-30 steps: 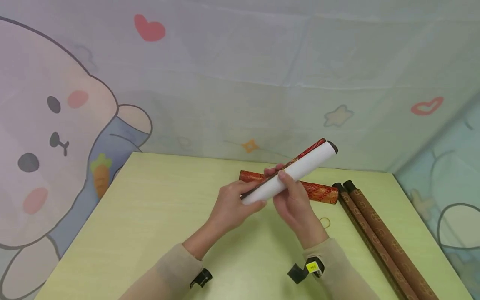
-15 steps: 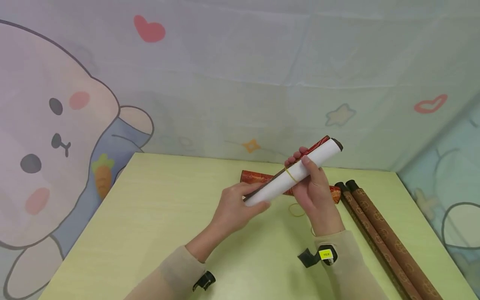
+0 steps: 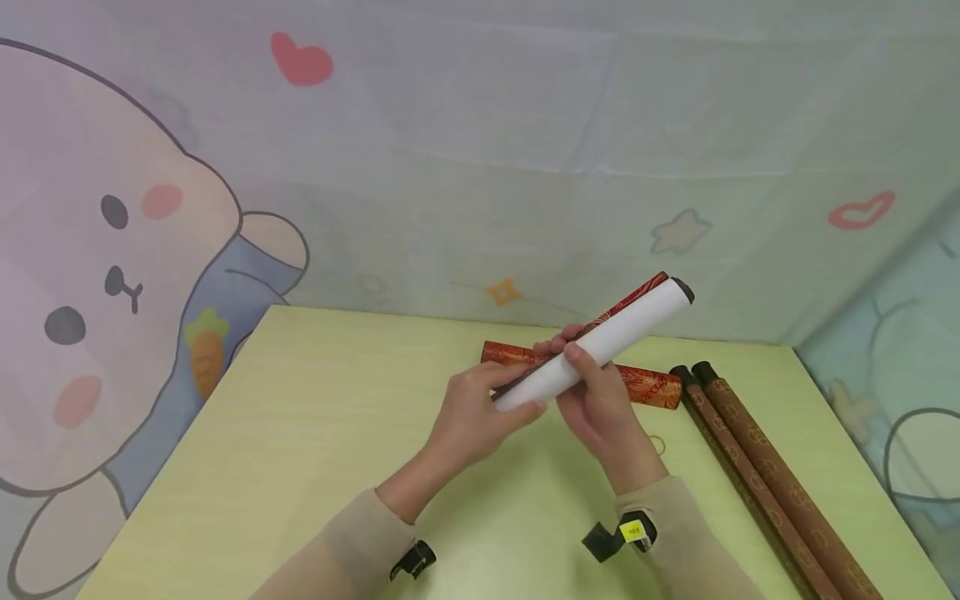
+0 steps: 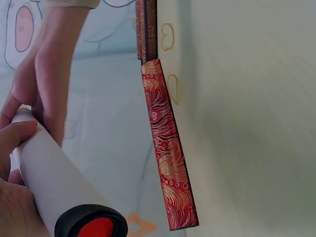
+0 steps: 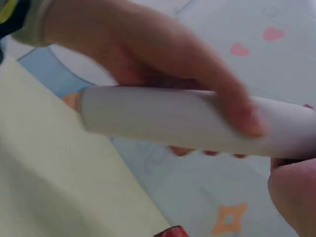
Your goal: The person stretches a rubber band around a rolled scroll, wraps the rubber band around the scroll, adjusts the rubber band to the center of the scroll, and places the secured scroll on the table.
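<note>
The white roll [image 3: 630,327] is held up over the table [image 3: 337,392], its long axis running from 8 to 2 o'clock in the head view. The left hand [image 3: 476,408] grips the 8 o'clock end; the right hand [image 3: 596,408] grips nearer the middle, thumb across the white face and fingers round the far side, leaving the 2 o'clock end bare. A red strip [image 3: 636,290] edges the roll's upper side; whether it belongs to the roll cannot be told. Behind the hands a red bar [image 3: 651,387] lies roughly 9 to 3 o'clock on the table, its middle covered in the head view but plain in the left wrist view. A yellow band [image 3: 657,444] lies at 4 o'clock from the right hand, half hidden by that wrist. Beyond it, two brown rods [image 3: 768,467] run 11 to 5 o'clock, cut off below. The right wrist view is blurred.
</note>
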Motion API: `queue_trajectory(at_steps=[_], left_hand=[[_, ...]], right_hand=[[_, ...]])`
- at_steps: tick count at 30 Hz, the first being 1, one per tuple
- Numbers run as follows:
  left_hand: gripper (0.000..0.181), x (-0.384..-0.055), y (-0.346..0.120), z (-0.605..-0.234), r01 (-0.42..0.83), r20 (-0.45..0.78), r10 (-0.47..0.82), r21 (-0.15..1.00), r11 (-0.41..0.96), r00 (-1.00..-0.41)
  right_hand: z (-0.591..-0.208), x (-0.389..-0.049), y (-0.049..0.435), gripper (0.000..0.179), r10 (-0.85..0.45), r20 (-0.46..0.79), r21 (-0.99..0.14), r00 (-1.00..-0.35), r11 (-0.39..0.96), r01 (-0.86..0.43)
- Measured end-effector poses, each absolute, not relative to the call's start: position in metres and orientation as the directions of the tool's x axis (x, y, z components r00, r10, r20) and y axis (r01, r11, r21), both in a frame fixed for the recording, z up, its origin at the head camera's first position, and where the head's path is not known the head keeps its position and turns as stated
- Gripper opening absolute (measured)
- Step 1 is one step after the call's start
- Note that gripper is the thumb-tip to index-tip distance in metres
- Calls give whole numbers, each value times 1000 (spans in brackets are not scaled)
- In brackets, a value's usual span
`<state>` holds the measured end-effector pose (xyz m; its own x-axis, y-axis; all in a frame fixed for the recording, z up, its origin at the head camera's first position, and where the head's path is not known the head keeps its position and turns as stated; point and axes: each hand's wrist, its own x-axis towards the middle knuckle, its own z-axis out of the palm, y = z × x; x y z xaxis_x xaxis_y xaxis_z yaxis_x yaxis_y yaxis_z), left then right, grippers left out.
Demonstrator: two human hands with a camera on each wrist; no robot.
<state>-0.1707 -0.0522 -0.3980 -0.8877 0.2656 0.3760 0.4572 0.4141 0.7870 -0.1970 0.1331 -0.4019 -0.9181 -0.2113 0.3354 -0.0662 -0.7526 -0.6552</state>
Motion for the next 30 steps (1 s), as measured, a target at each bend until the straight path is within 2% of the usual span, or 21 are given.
queue_trajectory(at_steps=[6,10,17,19,30], left_hand=[[45,-172,-50,-396,477,403,258,783,399,-878],[45,-173,-49,-393,470,401,248,789,395,-882],[47,-171,-50,-394,441,369,247,802,404,-896],[47,-171,-50,-392,446,376,244,797,406,-894],[42,-174,-52,-380,478,404,259,778,408,-877]], right_hand=[[-411,-192,128,10,-279,337,-760,-899,-645,-85],[-405,-193,134,17,-279,337,-799,-899,-591,-115],[-387,-199,152,18,-151,349,-642,-925,-758,-118],[-386,-199,150,19,-133,345,-636,-929,-762,-127],[-404,-187,120,17,-208,274,-821,-939,-559,-116]])
